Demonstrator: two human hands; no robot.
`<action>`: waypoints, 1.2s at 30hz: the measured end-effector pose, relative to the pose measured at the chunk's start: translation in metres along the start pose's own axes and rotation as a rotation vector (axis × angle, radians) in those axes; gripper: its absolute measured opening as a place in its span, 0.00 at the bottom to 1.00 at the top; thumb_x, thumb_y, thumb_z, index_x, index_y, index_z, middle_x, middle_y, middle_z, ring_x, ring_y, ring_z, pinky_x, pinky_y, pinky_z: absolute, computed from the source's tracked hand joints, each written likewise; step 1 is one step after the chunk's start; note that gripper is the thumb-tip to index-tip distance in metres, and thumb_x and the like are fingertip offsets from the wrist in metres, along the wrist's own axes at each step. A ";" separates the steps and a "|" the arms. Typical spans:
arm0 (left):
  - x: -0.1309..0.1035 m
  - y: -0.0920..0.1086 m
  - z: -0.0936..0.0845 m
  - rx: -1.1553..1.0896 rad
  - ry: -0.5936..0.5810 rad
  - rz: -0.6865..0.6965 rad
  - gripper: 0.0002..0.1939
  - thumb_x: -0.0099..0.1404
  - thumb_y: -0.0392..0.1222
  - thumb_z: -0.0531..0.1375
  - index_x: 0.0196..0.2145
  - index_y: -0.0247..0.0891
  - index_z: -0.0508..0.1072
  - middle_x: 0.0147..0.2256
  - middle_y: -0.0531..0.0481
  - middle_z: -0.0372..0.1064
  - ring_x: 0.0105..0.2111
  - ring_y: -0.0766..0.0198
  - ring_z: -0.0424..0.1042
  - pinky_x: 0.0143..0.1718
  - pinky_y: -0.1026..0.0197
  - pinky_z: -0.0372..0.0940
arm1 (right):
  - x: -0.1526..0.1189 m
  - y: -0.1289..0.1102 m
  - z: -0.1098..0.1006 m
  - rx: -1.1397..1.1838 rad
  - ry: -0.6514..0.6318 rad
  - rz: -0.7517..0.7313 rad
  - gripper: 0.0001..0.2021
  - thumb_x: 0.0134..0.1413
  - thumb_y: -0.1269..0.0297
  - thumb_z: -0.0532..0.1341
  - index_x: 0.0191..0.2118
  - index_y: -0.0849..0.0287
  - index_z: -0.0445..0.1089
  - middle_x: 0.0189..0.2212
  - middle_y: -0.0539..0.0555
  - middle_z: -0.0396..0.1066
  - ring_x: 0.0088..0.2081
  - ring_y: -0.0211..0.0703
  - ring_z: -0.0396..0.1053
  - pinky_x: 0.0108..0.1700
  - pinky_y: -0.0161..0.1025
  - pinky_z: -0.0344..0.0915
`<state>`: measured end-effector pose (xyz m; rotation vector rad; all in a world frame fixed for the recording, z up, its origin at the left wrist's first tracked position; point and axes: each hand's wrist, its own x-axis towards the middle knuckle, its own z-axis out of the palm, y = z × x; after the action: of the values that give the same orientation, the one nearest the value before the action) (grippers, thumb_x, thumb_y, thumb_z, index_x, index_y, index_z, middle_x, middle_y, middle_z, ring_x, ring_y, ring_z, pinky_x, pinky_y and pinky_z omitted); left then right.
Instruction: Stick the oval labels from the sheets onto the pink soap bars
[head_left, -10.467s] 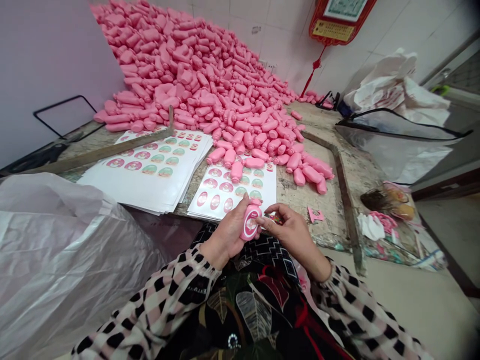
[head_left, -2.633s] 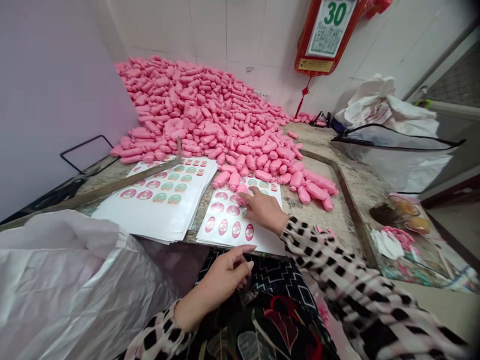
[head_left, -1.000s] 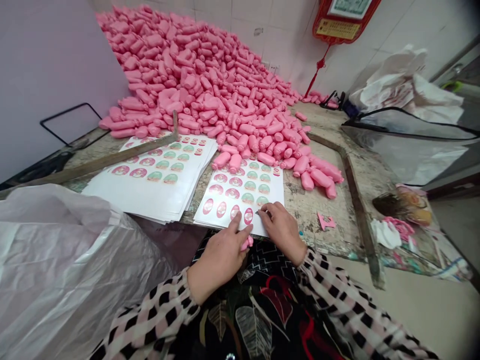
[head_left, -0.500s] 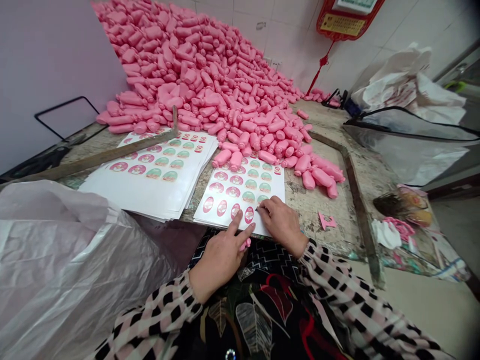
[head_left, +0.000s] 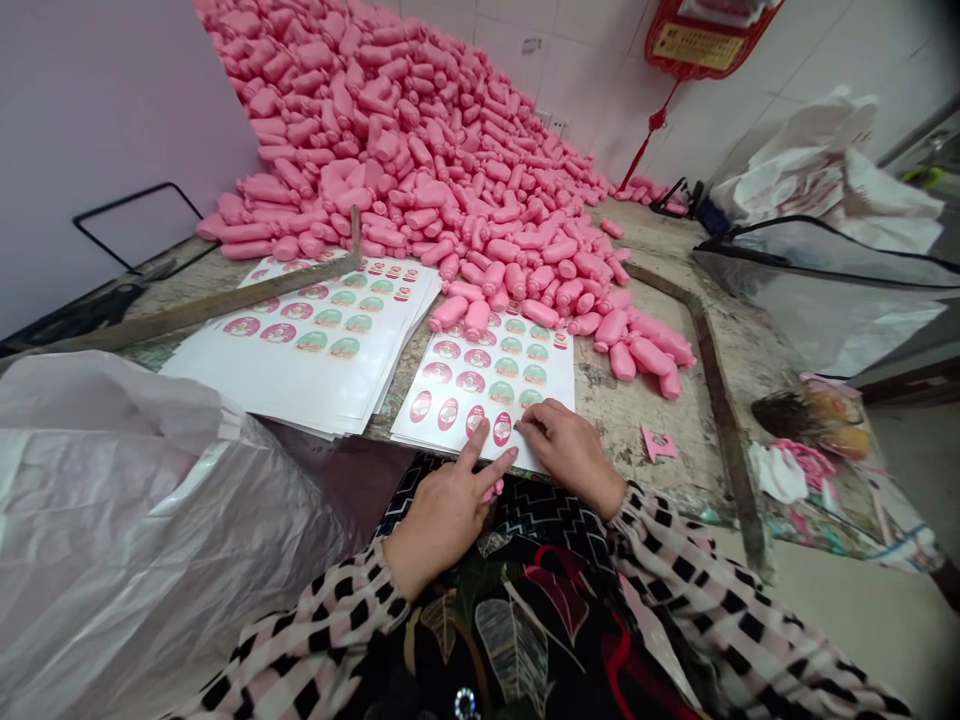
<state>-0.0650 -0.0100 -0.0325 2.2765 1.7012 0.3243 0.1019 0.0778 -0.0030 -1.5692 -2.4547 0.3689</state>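
Observation:
A sheet of stickers (head_left: pixel 491 393), printed with pink and green ovals and arches, lies at the table's front edge. My left hand (head_left: pixel 442 505) rests at its lower edge, index and middle fingers stretched over the bottom row. Its other fingers curl round a small pink bottle (head_left: pixel 492 491), mostly hidden below the hand. My right hand (head_left: pixel 574 450) is at the sheet's right side, its fingertips pressed together beside the rightmost oval sticker (head_left: pixel 502 429). A small dark tip shows at those fingertips; I cannot tell what it is.
A big heap of pink bottles (head_left: pixel 420 150) covers the back. To the left lie more sticker sheets (head_left: pixel 300 385) under a wooden strip (head_left: pixel 247 298), and a white plastic bag (head_left: pixel 150 520). Another strip (head_left: pixel 724 400) and a pink scrap (head_left: pixel 658 444) lie right.
The whole view has shifted slightly. My right fingertips have moved slightly down along the rightmost oval sticker; my left hand keeps its place on the sheet.

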 end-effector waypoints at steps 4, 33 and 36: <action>0.001 0.000 0.001 0.024 -0.017 0.000 0.27 0.65 0.40 0.49 0.59 0.57 0.50 0.64 0.49 0.28 0.40 0.61 0.69 0.39 0.58 0.64 | -0.009 -0.009 0.010 0.062 0.037 0.147 0.10 0.57 0.59 0.51 0.33 0.55 0.67 0.32 0.49 0.68 0.32 0.37 0.65 0.32 0.34 0.52; 0.000 0.001 0.000 -0.010 0.000 -0.018 0.27 0.64 0.39 0.50 0.59 0.57 0.52 0.64 0.50 0.31 0.41 0.60 0.69 0.41 0.56 0.64 | -0.007 -0.021 0.011 0.065 0.051 0.339 0.12 0.55 0.58 0.51 0.33 0.56 0.69 0.30 0.52 0.69 0.29 0.39 0.63 0.28 0.34 0.50; -0.001 0.001 0.000 -0.012 0.005 -0.016 0.27 0.64 0.38 0.50 0.59 0.57 0.52 0.64 0.49 0.30 0.41 0.59 0.69 0.41 0.56 0.64 | -0.006 -0.021 0.010 0.070 0.030 0.323 0.12 0.55 0.58 0.51 0.33 0.56 0.69 0.30 0.52 0.70 0.29 0.39 0.63 0.27 0.34 0.50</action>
<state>-0.0645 -0.0107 -0.0319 2.2544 1.7146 0.3352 0.0838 0.0627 -0.0065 -1.9271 -2.1395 0.4714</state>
